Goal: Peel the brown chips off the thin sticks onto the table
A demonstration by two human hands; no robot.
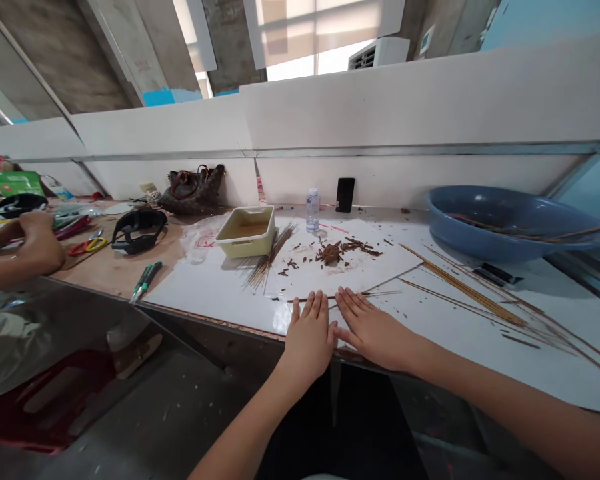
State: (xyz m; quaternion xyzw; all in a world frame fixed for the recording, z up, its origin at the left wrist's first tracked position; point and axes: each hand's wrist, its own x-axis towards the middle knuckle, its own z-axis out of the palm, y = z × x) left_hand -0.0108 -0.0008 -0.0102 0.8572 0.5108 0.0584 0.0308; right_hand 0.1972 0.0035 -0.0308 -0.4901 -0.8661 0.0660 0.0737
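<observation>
My left hand (309,333) and my right hand (373,328) lie flat side by side on the front edge of the white tabletop (430,327), fingers stretched out, holding nothing. Just beyond the fingertips a thin stick (380,293) lies on a white sheet. Farther back on that sheet sits a small heap of brown paste and crumbs (337,251). A fan of thin dark sticks (270,257) leans beside a pale yellow tray (246,231) holding brown liquid. Long bamboo sticks (463,288) lie spread to the right.
A big blue basin (510,220) with sticks stands at the right. A small water bottle (313,209) and a black phone (345,194) stand by the back wall. A brown bag (193,189), black headset (137,230) and green pens (147,279) lie left. Another person's hands (35,243) work at far left.
</observation>
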